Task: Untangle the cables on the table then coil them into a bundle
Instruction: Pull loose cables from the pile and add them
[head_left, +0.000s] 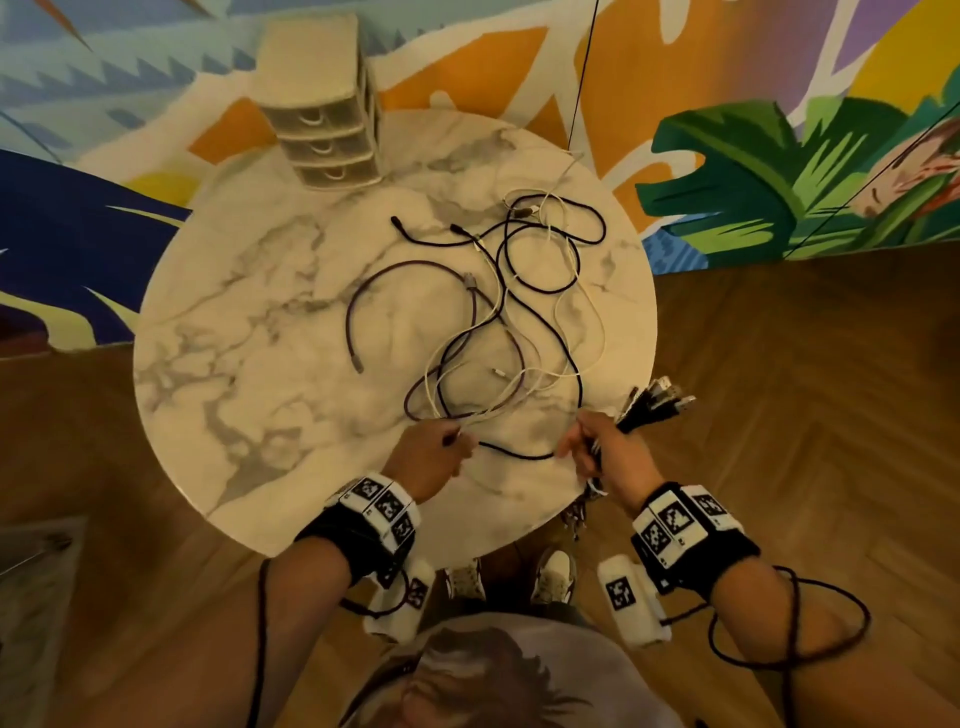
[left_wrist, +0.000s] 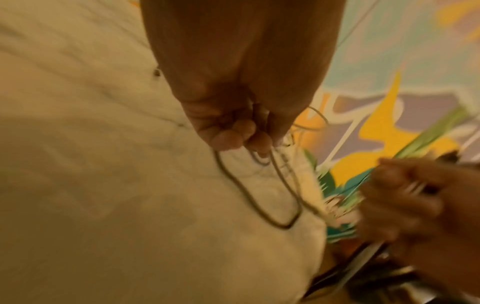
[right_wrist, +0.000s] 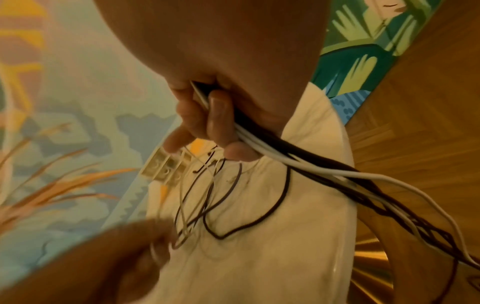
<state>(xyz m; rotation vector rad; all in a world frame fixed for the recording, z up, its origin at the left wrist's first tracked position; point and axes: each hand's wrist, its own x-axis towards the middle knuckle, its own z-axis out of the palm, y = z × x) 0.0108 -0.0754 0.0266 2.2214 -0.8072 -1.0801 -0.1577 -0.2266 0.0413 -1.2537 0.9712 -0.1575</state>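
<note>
A tangle of black, white and purple cables (head_left: 519, 312) sprawls over the right half of the round marble table (head_left: 234, 364). At the near edge my left hand (head_left: 457, 441) pinches a few strands where they converge; the left wrist view shows its fingers (left_wrist: 241, 139) curled round thin cables (left_wrist: 262, 191). My right hand (head_left: 584, 449) grips a gathered bundle (right_wrist: 298, 164) of white and black cables, whose connector ends (head_left: 662, 402) stick out past the table's right edge. A black cable (head_left: 519, 454) sags between the two hands. The left wrist view is blurred.
A small beige drawer unit (head_left: 322, 104) stands at the table's far left edge. Wooden floor (head_left: 805, 415) surrounds the table, and a painted mural wall (head_left: 727, 182) lies behind. The bundle's tails (right_wrist: 415, 226) hang off the near right edge. My shoes (head_left: 553, 574) are under the near edge.
</note>
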